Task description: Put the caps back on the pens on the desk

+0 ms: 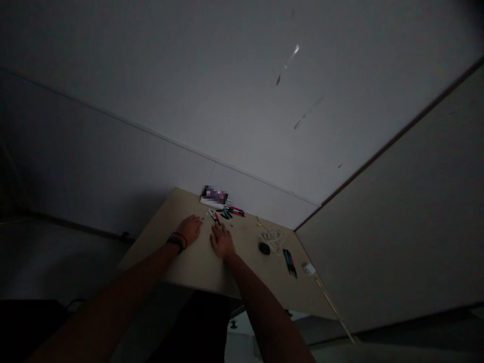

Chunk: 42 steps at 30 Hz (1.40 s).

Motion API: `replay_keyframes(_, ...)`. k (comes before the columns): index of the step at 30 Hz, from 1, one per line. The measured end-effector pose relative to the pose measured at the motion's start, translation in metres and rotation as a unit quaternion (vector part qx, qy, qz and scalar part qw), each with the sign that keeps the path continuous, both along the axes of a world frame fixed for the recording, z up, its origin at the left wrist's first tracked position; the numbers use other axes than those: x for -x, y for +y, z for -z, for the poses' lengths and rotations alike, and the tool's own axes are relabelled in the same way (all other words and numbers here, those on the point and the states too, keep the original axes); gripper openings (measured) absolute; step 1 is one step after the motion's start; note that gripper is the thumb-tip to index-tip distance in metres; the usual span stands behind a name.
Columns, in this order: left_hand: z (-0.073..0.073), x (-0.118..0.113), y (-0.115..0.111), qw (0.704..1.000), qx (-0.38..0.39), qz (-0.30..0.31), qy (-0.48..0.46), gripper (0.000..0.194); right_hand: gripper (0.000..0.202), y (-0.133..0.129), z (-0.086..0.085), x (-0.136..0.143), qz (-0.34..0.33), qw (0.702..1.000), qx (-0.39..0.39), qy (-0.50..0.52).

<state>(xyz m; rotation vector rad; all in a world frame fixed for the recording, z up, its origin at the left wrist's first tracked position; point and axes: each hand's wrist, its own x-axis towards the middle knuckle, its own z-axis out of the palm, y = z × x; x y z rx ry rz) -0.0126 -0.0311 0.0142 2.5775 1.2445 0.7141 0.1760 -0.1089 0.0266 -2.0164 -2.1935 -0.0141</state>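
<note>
Both hands are over the light tabletop (159,237). My left hand (189,228), with a dark band and a red string at the wrist, lies flat with nothing visible in it. To its right my right hand (222,241) rests with fingers apart, its fingertips close to a red and white pen (217,218). Several dark, blue and red pens (235,211) lie in a loose cluster beyond the right hand. Behind them a phone-like item (215,194), its surface pixelated, leans on a white box (210,202).
Right of my hands are a round black object (264,248), a coiled white cable (275,239) and a row of pens (290,263). A white socket-like block (308,268) sits at the table's right edge. Walls rise behind and to the right.
</note>
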Motion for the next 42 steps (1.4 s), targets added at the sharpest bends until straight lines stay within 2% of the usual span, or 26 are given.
replay_keyframes(4,0.004,0.002,0.000,1.000,0.009,-0.015,-0.020,0.043,0.053,-0.001,-0.003,0.001,0.002,1.000,0.015,0.003)
replay_keyframes(11,0.005,0.010,-0.009,0.998,0.000,-0.026,-0.061,0.048,0.049,-0.010,0.001,0.003,0.016,0.999,-0.043,0.019)
replay_keyframes(16,0.005,0.023,-0.020,0.995,0.000,-0.038,-0.089,0.048,0.047,-0.012,0.003,0.003,0.021,0.998,-0.054,0.014)
replay_keyframes(23,0.004,0.055,-0.042,0.996,0.015,-0.033,-0.079,0.032,0.047,-0.011,0.005,0.000,0.019,0.997,-0.066,0.034)
replay_keyframes(34,-0.007,0.081,-0.056,0.997,0.023,-0.009,-0.071,0.031,0.046,-0.029,0.010,-0.001,0.044,0.995,-0.069,0.058)
replay_keyframes(42,0.001,0.095,-0.061,0.997,0.040,0.001,-0.064,0.031,0.047,-0.031,0.015,-0.004,0.071,0.991,-0.065,0.094)
